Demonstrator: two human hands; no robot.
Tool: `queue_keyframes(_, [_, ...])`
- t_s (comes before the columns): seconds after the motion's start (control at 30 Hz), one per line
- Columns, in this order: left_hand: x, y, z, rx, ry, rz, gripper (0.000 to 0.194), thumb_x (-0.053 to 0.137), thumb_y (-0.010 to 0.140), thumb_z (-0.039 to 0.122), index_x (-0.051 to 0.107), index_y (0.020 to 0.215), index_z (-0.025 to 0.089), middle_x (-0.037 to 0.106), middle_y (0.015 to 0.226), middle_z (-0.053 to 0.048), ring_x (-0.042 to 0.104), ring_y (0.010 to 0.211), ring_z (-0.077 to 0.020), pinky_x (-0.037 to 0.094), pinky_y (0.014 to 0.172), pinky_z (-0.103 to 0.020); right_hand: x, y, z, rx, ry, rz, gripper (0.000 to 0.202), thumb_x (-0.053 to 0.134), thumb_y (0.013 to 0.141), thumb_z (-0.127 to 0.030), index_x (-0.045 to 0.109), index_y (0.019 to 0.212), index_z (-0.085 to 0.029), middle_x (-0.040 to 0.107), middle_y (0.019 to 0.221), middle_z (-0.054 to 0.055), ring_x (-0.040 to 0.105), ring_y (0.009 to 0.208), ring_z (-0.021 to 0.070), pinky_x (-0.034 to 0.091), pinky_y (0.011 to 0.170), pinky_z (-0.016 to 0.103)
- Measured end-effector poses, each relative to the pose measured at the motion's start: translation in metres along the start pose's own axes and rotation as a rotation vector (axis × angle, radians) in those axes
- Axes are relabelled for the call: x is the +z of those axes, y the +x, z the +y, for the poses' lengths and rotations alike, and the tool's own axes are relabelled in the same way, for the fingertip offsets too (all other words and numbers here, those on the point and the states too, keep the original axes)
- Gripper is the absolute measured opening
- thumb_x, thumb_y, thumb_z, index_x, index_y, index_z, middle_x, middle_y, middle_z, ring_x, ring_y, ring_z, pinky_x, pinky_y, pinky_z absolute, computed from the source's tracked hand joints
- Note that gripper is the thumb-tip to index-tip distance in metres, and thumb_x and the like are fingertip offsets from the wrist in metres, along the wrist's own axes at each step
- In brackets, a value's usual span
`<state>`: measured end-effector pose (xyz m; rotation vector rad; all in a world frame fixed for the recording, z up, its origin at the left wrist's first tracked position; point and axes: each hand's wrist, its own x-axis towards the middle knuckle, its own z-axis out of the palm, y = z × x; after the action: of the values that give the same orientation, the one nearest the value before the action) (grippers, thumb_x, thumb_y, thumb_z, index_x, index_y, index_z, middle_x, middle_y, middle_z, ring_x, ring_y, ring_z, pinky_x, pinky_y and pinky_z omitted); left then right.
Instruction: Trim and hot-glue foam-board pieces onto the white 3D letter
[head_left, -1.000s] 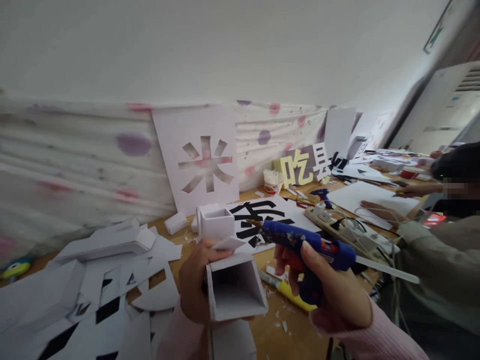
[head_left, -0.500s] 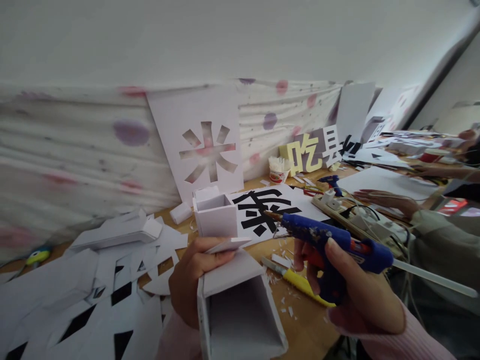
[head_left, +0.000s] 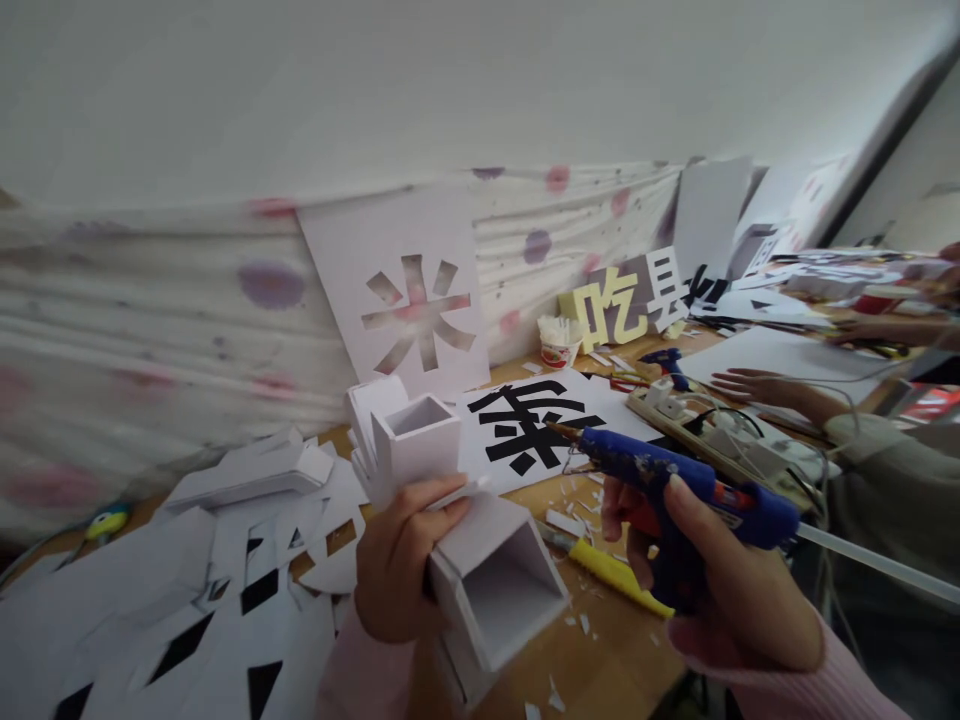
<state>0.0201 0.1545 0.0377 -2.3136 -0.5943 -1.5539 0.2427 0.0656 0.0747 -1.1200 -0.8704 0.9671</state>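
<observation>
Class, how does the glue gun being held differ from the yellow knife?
The glue gun is mainly blue; the knife is mainly yellow. The glue gun is in the right grip, while the knife lies on the table. The glue gun is pistol-shaped; the knife is long and straight. Both point toward the picture's left.

Long pale pink sleeves [head_left: 810,682], finely ribbed on the right, leave the fingers [head_left: 421,497] bare

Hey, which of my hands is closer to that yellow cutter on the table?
Right. Your right hand, holding the blue glue gun, is just right of the yellow cutter; your left hand is farther off to its left, gripping the white box.
</observation>
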Motion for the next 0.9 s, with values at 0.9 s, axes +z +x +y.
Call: queue_keyframes(0.9, [-0.013, 0.088, -0.042, 0.438, 0.332, -1.025, 0.026, 0.056, 0.075, -0.004, 0.06, 0.08, 0.022, 0.067, 0.086, -0.002, 0.059, 0.074, -0.0174, 0.039, 0.056, -0.026, -0.044, -0.012, 0.004, 0.022, 0.235, -0.127, 0.042, 0.071, 0.078, -0.062, 0.071, 0.077, -0.02, 0.065, 0.071, 0.003, 0.05, 0.043, 0.0068, 0.04, 0.035, 0.016])
